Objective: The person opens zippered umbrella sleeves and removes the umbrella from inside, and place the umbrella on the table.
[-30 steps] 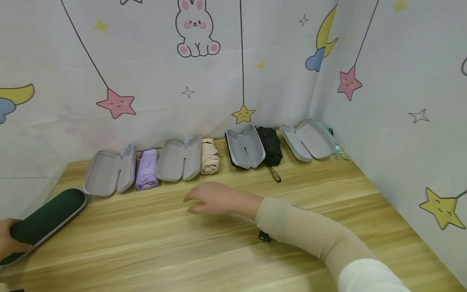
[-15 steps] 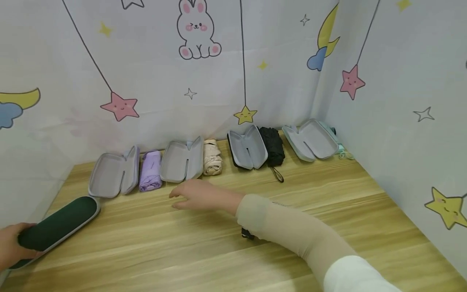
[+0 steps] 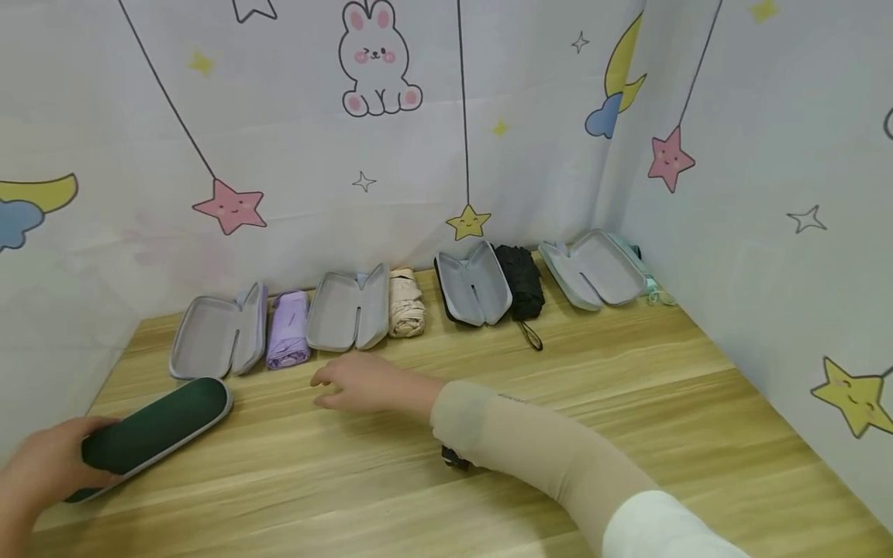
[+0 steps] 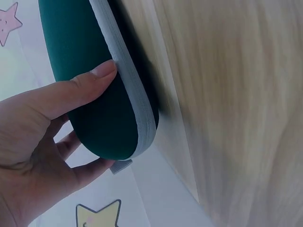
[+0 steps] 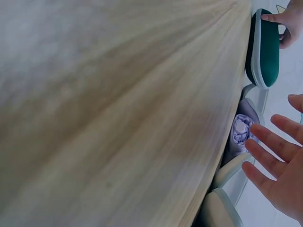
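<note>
In the head view my left hand (image 3: 52, 465) grips the near end of a closed dark green oblong zip case (image 3: 156, 426) with grey edging. The left wrist view has the thumb lying along the green shell (image 4: 102, 127) near its zip, the other fingers behind it. My right hand (image 3: 366, 382) hovers over the middle of the wooden table, fingers loosely spread and holding nothing. Nearest to it in the head view are a folded purple umbrella (image 3: 288, 329) and an opened case with grey lining (image 3: 331, 310).
Along the back stand an opened purple case (image 3: 205, 337), a folded beige umbrella (image 3: 406, 302), an opened black case (image 3: 474, 291), a folded black umbrella (image 3: 519, 280) with a strap loop, and an opened mint case (image 3: 607, 267). Patterned white curtains (image 3: 300, 155) close in the table.
My left hand has carried the green case rightward, further over the table. My right hand has drifted left and slightly nearer the purple umbrella.
</note>
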`<act>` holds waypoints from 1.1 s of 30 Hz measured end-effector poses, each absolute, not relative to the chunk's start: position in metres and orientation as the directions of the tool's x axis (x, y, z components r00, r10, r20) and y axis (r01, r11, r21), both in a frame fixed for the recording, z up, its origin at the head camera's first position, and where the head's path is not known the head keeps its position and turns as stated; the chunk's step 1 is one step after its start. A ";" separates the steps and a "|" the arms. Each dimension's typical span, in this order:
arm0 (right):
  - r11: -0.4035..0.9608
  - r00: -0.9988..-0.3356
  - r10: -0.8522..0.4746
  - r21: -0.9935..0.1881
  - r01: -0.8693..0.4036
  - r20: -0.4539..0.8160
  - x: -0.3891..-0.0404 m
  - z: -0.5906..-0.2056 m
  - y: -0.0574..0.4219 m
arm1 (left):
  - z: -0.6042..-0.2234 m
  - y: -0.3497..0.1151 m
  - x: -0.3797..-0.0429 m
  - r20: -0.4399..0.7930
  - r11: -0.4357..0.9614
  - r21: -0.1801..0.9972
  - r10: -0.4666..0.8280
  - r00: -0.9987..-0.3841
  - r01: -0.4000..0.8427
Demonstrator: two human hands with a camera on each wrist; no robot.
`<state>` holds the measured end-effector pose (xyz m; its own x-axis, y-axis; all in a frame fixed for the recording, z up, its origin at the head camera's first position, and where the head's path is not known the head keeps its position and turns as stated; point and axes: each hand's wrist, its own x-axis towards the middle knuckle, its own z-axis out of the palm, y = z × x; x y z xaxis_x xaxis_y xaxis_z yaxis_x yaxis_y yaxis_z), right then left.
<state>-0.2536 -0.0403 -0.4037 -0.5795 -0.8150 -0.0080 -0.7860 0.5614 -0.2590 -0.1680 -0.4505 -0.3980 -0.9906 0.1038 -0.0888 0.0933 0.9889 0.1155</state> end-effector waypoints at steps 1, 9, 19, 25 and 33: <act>0.560 -0.578 -0.816 -0.256 -0.788 -0.005 -0.254 -0.404 -0.041 | -0.397 -0.447 -0.168 -0.082 0.986 0.125 0.118 -0.990 0.107; 0.580 -0.593 -0.805 -0.211 -0.787 0.000 -0.250 -0.405 -0.053 | -0.396 -0.424 -0.171 -0.036 0.963 0.188 0.203 -0.979 0.193; 0.607 -0.622 -0.783 -0.211 -0.766 0.005 -0.239 -0.400 -0.064 | -0.391 -0.386 -0.173 -0.004 0.934 0.231 0.281 -0.960 0.273; 0.591 -0.604 -0.797 -0.196 -0.783 0.006 -0.236 -0.401 -0.066 | -0.390 -0.362 -0.176 -0.010 0.918 0.256 0.315 -0.949 0.302; 0.596 -0.609 -0.792 -0.175 -0.784 0.030 -0.239 -0.397 -0.061 | -0.386 -0.339 -0.183 -0.049 0.901 0.298 0.345 -0.937 0.316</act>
<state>-0.2391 -0.0613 -0.3968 -0.6093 -0.7924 0.0299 -0.7838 0.5960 -0.1746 -0.1827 -0.3386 -0.3857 -0.9372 0.3452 -0.0495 0.3161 0.9008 0.2976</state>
